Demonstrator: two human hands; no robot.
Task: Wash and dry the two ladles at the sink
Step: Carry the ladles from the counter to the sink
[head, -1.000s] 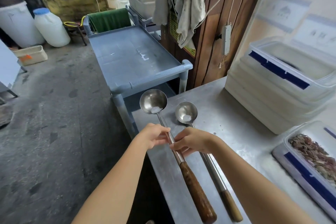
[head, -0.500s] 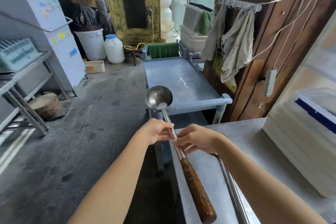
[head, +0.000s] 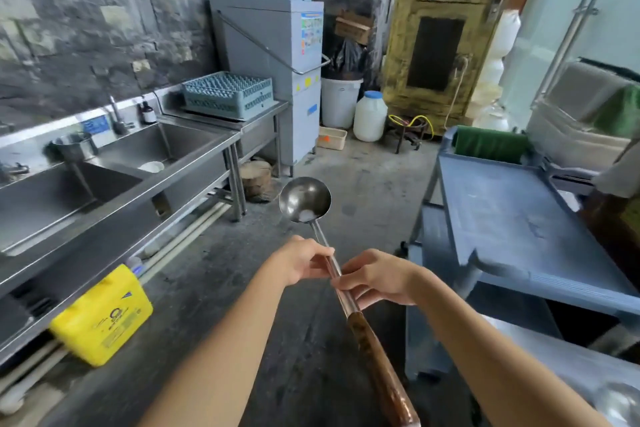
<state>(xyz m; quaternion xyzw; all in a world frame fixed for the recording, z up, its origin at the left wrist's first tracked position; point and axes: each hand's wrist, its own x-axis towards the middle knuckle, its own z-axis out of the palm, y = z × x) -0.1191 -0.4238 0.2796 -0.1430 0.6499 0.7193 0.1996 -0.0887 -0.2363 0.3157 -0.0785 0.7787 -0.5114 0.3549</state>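
I hold a long steel ladle [head: 304, 199] with a brown wooden handle in front of me, above the floor. Its bowl faces up and has a white residue in it. My left hand [head: 303, 263] pinches the metal shaft from the left. Just below it, my right hand [head: 375, 279] grips the same shaft from the right. The second ladle's bowl [head: 620, 402] shows blurred at the bottom right corner, lying on the steel table. The steel double sink [head: 162, 180] stands at the left along the stone wall, with a tap [head: 116, 114] behind it.
A grey utility cart [head: 512, 229] stands to my right. A yellow jerrycan [head: 102, 317] sits under the sink. A green dish rack [head: 227, 94] rests on the drainboard beside a dishwasher [head: 277, 45]. A white jug [head: 370, 116] and bucket stand at the back. Bare concrete floor lies ahead.
The ladle has been lifted off the steel table in both hands. My view has swung left from the table toward the sink. The second ladle stayed on the table.
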